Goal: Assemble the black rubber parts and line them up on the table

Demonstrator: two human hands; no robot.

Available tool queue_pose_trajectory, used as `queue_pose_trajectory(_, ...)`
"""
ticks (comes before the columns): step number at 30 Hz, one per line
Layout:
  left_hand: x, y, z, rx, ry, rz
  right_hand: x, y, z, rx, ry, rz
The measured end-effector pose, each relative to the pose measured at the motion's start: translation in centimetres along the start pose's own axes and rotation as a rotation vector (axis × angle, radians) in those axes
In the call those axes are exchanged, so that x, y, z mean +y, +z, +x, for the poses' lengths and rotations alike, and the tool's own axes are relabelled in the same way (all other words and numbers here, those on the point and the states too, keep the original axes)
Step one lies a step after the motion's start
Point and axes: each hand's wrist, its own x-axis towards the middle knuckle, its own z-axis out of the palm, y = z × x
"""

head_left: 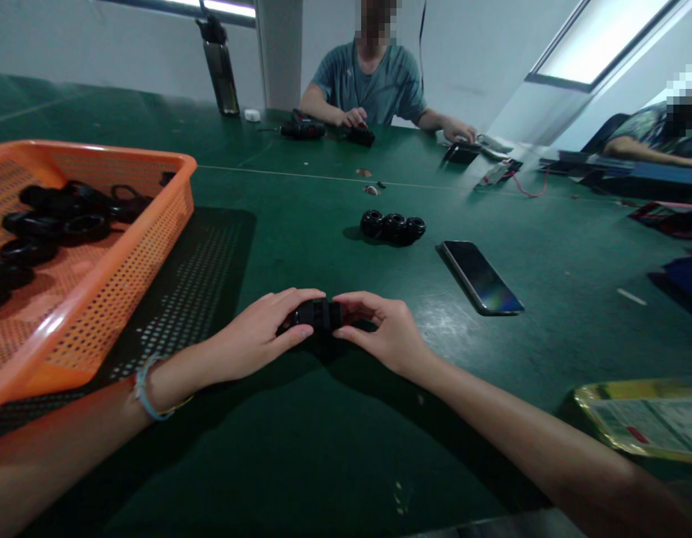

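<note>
My left hand [261, 332] and my right hand [382, 329] meet over the green table [323, 448], both gripping one small black part [319, 314] between their fingertips. The part is round-edged and mostly hidden by my fingers. A short way beyond it, three black ring-shaped parts [393, 226] lie side by side in a row on the table. An orange perforated basket [149, 239] at my left holds several more black rings.
A dark phone [480, 276] lies flat to the right of my hands. A yellow-rimmed tray [643, 422] sits at the near right. Across the table a person in a teal shirt [374, 86] handles black parts; another person sits at far right. A dark bottle [221, 67] stands far back.
</note>
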Motion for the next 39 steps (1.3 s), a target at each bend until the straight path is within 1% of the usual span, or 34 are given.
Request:
queue_pose_trajectory(18,0.07,-0.05,-0.02,-0.005,-0.007,0.006,0.02,0.02,0.05,0.003,0.017,-0.014)
queue_pose_trajectory(25,-0.23,0.04,-0.07,-0.006,0.002,0.004,-0.19,-0.09,0.03,-0.008,0.023,-0.008)
queue_pose_trajectory(30,-0.25,0.07,-0.01,-0.005,0.008,-0.007,-0.04,-0.19,-0.05,-0.02,-0.013,0.001)
queue_pose_trajectory(35,-0.23,0.02,-0.04,-0.005,0.004,-0.016,0.06,-0.32,-0.01,0.033,-0.103,-0.113)
queue_pose_trajectory(39,-0.25,0.01,-0.02,-0.009,0.0,-0.019,0.08,-0.26,-0.02,0.034,-0.086,-0.103)
